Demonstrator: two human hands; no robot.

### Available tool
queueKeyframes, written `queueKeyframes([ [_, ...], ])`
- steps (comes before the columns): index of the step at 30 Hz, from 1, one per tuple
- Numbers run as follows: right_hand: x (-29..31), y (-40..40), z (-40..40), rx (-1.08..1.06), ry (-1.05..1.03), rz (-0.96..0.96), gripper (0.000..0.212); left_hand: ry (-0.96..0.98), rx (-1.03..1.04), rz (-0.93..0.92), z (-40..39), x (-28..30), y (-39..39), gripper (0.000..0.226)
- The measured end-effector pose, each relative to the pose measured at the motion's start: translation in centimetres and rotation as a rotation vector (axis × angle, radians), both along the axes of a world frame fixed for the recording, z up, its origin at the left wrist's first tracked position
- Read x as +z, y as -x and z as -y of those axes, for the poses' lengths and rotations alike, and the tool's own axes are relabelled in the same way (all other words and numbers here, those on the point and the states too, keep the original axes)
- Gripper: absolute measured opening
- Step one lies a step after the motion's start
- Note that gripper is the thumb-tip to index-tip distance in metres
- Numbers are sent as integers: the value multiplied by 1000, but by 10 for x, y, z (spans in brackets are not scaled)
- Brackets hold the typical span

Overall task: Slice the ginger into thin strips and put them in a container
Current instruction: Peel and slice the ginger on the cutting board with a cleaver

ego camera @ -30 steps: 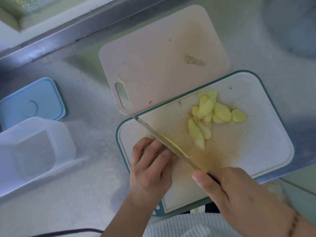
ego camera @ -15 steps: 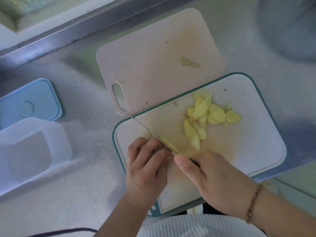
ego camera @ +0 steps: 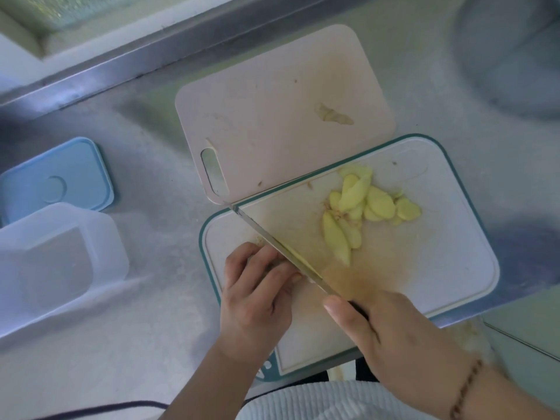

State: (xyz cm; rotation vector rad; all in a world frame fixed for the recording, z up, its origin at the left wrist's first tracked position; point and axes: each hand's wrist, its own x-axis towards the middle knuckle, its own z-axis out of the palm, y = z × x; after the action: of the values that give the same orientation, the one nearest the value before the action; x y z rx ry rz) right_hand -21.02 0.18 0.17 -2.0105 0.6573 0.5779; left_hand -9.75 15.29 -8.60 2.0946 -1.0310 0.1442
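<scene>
On the white cutting board with a teal rim (ego camera: 439, 268) my left hand (ego camera: 257, 292) curls its fingers over a ginger piece, mostly hidden beneath them. My right hand (ego camera: 391, 334) grips the handle of a knife (ego camera: 272, 241), index finger along the spine. The blade lies against my left fingertips, and a pale yellow slice (ego camera: 298, 256) clings to its right face. A pile of yellow ginger slices (ego camera: 360, 207) lies further back on the board. A clear plastic container (ego camera: 54, 268) stands at the left, holding nothing.
A pink cutting board (ego camera: 272, 116) with a ginger scrap (ego camera: 333, 116) lies behind the white board, partly under it. A blue lid (ego camera: 57, 180) sits behind the container. A raised steel ledge (ego camera: 121, 65) runs along the back; a blurred round vessel (ego camera: 515, 50) is at the top right.
The knife slid forward half a second ago, my right hand close to the left; now it has drawn back toward me and the blade tip is at the board's rear edge again.
</scene>
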Motion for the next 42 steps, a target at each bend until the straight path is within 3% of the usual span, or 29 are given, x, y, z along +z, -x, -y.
queueKeyframes([
  [3, 2, 10, 1, -12, 16, -54, 74, 3, -6, -6, -1, -1, 1, 11],
  [10, 0, -20, -5, 29, -1, 50, 61, 19, -6, -5, 0, 0, 2, 17],
  [15, 7, 11, 1, 2, -11, -87, 63, 2, 9, -4, 0, 1, 0, 16],
  [18, -2, -11, -1, 11, -34, -23, 65, -14, 13, 3, 1, 2, 2, 11],
  [24, -13, -30, -10, 22, -1, 45, 69, 26, -3, 16, -1, -1, 0, 24],
  [31, 0, 11, -1, 15, -23, -79, 64, -25, 12, 5, 0, 1, 1, 16],
  [42, -14, -38, -13, -30, 8, 17, 71, -4, 7, 32, -1, 0, 0, 16],
])
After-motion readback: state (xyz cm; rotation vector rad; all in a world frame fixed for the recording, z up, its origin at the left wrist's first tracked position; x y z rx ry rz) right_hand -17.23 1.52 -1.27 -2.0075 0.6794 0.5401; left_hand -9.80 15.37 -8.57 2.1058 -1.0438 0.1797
